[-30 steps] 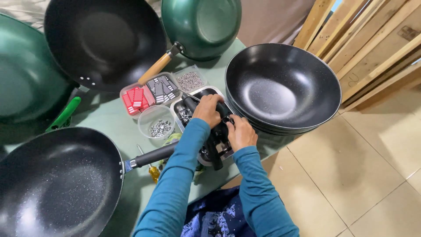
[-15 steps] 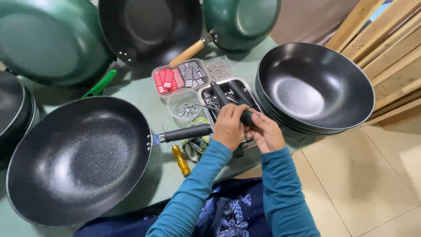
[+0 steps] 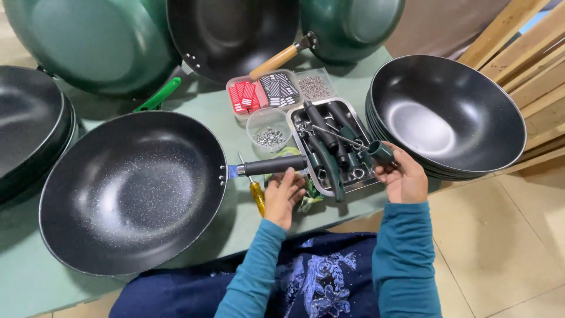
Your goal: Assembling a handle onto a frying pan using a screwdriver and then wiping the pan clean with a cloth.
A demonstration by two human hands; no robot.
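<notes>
At the far left a stack of black woks [image 3: 26, 138] sits on the pale green counter [image 3: 194, 106], and beside it lies the large black non-stick wok [image 3: 132, 191], its speckled bowl open upward and its dark handle [image 3: 271, 165] pointing right. This wok looks heavy and rigid, with a slick coating; the stick handle seems the sound place to grip it. The left hand [image 3: 284, 194] rests just under that handle, fingers loosely curled and touching it, next to a yellow-handled screwdriver [image 3: 256, 191]. Behind stand a clear tub of small metal washers [image 3: 268, 136] and a divided box of red and striped parts [image 3: 262, 94]. A steel tray [image 3: 306, 176] holds dark handles and hooked screws. The right hand [image 3: 403, 179] pinches a small dark green handle cap [image 3: 381, 152] threaded on a thin metal rod [image 3: 332, 134]; light, hard and smooth, it could easily slip. Furthest right, nested black woks [image 3: 447, 115] are stacked.
</notes>
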